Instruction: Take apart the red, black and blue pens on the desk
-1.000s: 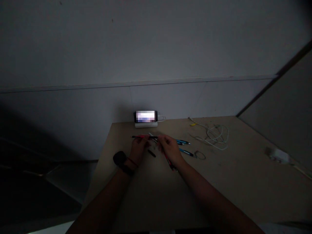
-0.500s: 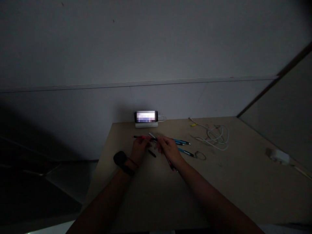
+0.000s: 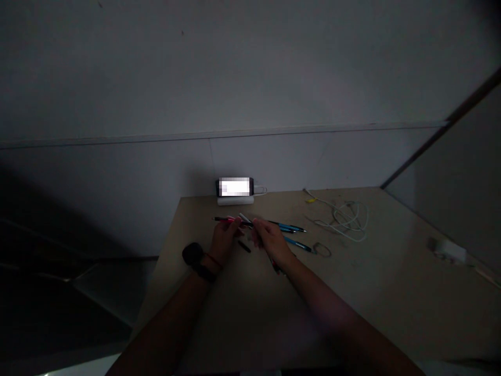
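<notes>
My left hand (image 3: pixel 226 235), wearing a dark watch and a thin band, is closed in a pinch around a red pen (image 3: pixel 223 220) with a dark tip pointing left. The pen's black end reaches across to my right hand (image 3: pixel 271 239), whose thumb and fingers are closed on it. A white stick-like piece (image 3: pixel 243 217) shows between the hands; how it is held is unclear. Below them a small black pen cap or short piece (image 3: pixel 244 246) lies on the table. Another dark and red pen (image 3: pixel 276 267) sticks out beneath my right hand, partly hidden.
Several blue pens (image 3: pixel 298 244) lie right of my hands, near a thin ring (image 3: pixel 322 250). A lit phone (image 3: pixel 235 187) leans against the wall on a white block (image 3: pixel 235 200). A tangled white cable (image 3: pixel 348 222) and a white plug block (image 3: pixel 450 251) lie farther right.
Both hands stay in nearly the same place, with the red pen still between them. The red pen's barrel shows slightly more clearly at the left fingers.
</notes>
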A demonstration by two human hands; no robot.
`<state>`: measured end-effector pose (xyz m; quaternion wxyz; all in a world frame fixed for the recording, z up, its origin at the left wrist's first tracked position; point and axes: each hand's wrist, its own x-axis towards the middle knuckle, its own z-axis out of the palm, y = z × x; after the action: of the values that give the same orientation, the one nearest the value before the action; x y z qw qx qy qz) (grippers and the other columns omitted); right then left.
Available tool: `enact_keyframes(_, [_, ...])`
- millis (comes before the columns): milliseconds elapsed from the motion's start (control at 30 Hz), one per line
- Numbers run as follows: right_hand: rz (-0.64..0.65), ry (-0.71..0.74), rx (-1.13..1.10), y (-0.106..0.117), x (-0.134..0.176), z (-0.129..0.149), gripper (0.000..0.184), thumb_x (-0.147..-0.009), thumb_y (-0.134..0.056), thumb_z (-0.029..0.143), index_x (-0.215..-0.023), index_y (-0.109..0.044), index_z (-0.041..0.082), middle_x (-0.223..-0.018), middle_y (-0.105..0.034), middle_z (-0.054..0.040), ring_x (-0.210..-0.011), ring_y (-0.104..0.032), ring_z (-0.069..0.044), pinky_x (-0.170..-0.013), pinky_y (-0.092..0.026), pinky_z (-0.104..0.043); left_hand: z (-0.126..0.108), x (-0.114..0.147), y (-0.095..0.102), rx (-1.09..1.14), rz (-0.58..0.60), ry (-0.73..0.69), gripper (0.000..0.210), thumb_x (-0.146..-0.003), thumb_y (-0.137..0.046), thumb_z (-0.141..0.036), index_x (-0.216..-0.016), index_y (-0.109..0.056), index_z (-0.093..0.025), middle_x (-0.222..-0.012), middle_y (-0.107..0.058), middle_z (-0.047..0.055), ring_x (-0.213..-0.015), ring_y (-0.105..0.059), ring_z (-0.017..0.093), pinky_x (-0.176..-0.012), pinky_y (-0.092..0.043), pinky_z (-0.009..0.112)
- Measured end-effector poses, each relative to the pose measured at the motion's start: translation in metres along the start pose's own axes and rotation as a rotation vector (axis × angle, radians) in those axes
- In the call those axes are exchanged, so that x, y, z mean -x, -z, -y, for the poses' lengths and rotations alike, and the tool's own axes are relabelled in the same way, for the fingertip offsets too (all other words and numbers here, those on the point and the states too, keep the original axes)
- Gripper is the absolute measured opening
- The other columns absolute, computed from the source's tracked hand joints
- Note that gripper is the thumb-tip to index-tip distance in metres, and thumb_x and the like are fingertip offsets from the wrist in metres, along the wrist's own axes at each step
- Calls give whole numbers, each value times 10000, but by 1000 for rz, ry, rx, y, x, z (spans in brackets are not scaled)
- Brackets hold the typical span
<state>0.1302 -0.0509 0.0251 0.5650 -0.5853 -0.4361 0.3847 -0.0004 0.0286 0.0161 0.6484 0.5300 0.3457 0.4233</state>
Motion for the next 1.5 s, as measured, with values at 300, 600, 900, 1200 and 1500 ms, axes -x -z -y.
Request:
enact_keyframes(300, [-18, 12, -46, 0, -1, -4, 465, -851, -577, 657, -714, -569, 212, -561, -583, 17, -434, -481, -128, -402, -348, -245, -1, 1, -1, 18, -8, 9, 477, -693, -766, -618, -721, -671, -151, -736, -710, 48, -598, -616, 131, -608, -479, 255])
enact_keyframes(600, [0, 23, 67, 2, -2, -1, 611, -883, -462, 739, -562, -538, 225, -457, -516, 8, -415, -468, -148, -424, -353, -278, -4, 3, -2, 2, -14, 13, 462, -698, -761, -610, -724, -680, -156, -730, -710, 48, -609, -619, 141, -619, -488, 268])
enact_keyframes(900, [-6, 29, 84, 2, -2, -4, 555, -891, -485, 696, -601, -537, 226, -470, -516, 19, -420, -462, -145, -434, -345, -273, 2, 0, -1, 23, -27, 18, 459, -679, -778, -599, -729, -689, -152, -728, -704, 41, -600, -611, 133, -602, -476, 255])
enact_keyframes(1200, [-43, 20, 7, 0, 0, -1, 432, -838, -590, 639, -723, -527, 228, -530, -557, 40, -425, -470, -130, -419, -343, -248, 3, 0, 0, 26, -11, 6, 450, -708, -762, -594, -722, -687, -151, -756, -727, 54, -602, -621, 131, -615, -480, 257])
enact_keyframes(1500, [-10, 6, 20, 2, -3, -7, 556, -886, -499, 706, -624, -563, 221, -482, -532, 15, -419, -470, -142, -427, -343, -269, 0, 1, -1, 33, -20, 14, 474, -689, -772, -613, -717, -677, -149, -727, -712, 47, -591, -616, 132, -612, -483, 262])
